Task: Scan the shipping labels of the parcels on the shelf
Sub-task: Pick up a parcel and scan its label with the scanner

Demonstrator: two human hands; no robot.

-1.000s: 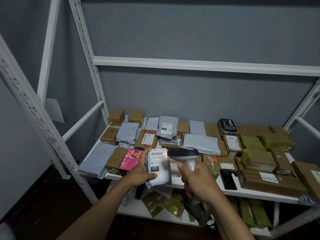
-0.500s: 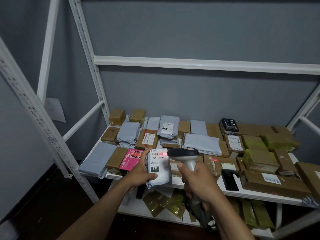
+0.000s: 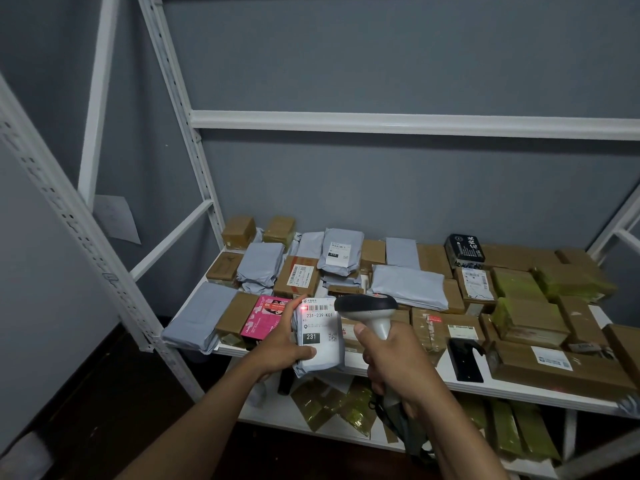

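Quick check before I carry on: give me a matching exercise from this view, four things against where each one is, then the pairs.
Things:
1. scanner
2. grey parcel
3. pink box
4. black box

Places:
A. at the back of the shelf, right of centre
B. in the left hand, label facing up
C. on the shelf, just left of the held parcel
D. in the right hand, aimed at the label

Pairs: 1-D, 2-B, 3-C, 4-A

Both forearms extended forward. Left hand curled round parcel, thumb laid across its face. Right hand wrapped round scanner handle, held just beside left.
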